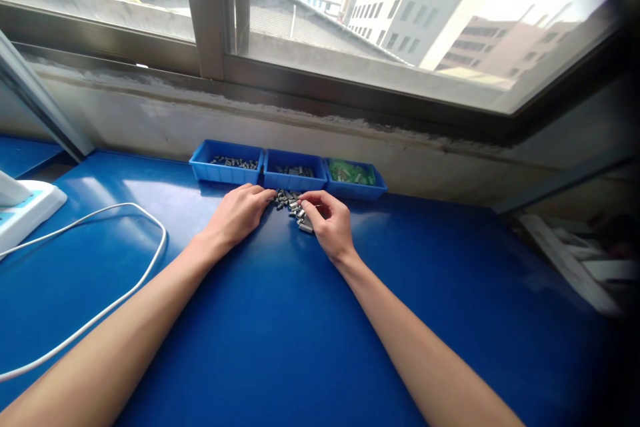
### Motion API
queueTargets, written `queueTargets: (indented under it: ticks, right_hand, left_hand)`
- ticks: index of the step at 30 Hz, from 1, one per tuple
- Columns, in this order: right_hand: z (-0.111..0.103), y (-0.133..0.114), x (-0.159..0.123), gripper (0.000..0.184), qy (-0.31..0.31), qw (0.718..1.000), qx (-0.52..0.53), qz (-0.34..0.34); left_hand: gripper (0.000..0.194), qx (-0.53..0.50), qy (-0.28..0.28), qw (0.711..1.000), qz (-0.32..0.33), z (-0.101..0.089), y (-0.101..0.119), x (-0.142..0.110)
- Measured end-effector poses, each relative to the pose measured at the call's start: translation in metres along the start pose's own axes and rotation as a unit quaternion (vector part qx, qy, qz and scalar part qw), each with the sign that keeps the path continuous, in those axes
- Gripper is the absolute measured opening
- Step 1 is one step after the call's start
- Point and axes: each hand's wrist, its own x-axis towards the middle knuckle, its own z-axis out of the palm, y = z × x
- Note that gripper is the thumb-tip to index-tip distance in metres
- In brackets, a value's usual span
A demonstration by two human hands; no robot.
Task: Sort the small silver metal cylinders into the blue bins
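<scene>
A loose pile of small metal pieces (294, 203), some dark and some silvery, lies on the blue tabletop (280, 320) between my hands. My left hand (243, 212) rests at the pile's left edge, knuckles up and fingers curled together. Its fingertips reach the dark pieces, but what they hold, if anything, is hidden. From the right, my right hand (327, 221) leans over the pile with thumb and forefinger pinched on a small piece. Its palm and other fingers cover part of the pile.
Behind the pile stand three blue bins in a row: the left bin (225, 173) and middle bin (295, 181) hold small metal parts, the right bin (356, 191) green plastic with parts. A white cable (163, 240) curves from a white device (37, 203). A window ledge runs behind.
</scene>
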Motion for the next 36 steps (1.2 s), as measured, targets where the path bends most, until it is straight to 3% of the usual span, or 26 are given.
queueTargets:
  ticks: [4,7,11,15,20,27,29,32,34,36]
  right_hand:
    - [0.001,0.001,0.001,0.018,-0.002,1.0,0.003,-0.001]
    - [0.001,0.001,0.001,0.018,-0.003,1.0,0.01,-0.004]
    - [0.002,0.0,0.001,0.026,-0.026,0.999,0.036,-0.008]
    - [0.005,-0.002,0.003,0.037,-0.076,0.995,0.065,-0.005]
    - [0.01,-0.007,0.007,0.032,-0.091,0.987,0.132,0.03]
    - [0.012,-0.011,0.012,0.034,-0.078,0.984,0.145,0.066]
    - [0.012,-0.011,0.017,0.033,-0.061,0.986,0.145,0.06]
    - [0.012,-0.011,0.032,0.031,0.01,0.989,0.141,0.045]
    - [0.012,-0.009,0.047,0.03,0.063,0.988,0.135,0.034]
    - [0.014,-0.006,0.059,0.03,0.078,0.988,0.131,0.031]
  left_hand:
    - [0.027,-0.112,0.105,0.986,-0.071,-0.002,0.009,0.001]
    - [0.03,-0.297,0.163,0.929,-0.147,-0.003,0.022,0.004]
    - [0.05,-0.485,0.124,0.837,-0.221,-0.003,0.035,0.009]
    - [0.055,-0.516,0.118,0.814,-0.239,-0.002,0.036,0.011]
    - [0.048,-0.506,0.105,0.826,-0.226,-0.003,0.036,0.011]
    - [0.044,-0.498,0.102,0.838,-0.198,-0.002,0.039,0.012]
    - [0.039,-0.458,0.119,0.862,-0.182,-0.002,0.035,0.01]
    - [0.033,-0.309,0.12,0.935,-0.127,-0.001,0.026,0.006]
    - [0.03,-0.194,0.078,0.976,-0.062,0.0,0.018,0.003]
    - [0.029,-0.116,0.027,0.993,-0.005,0.003,0.012,0.0]
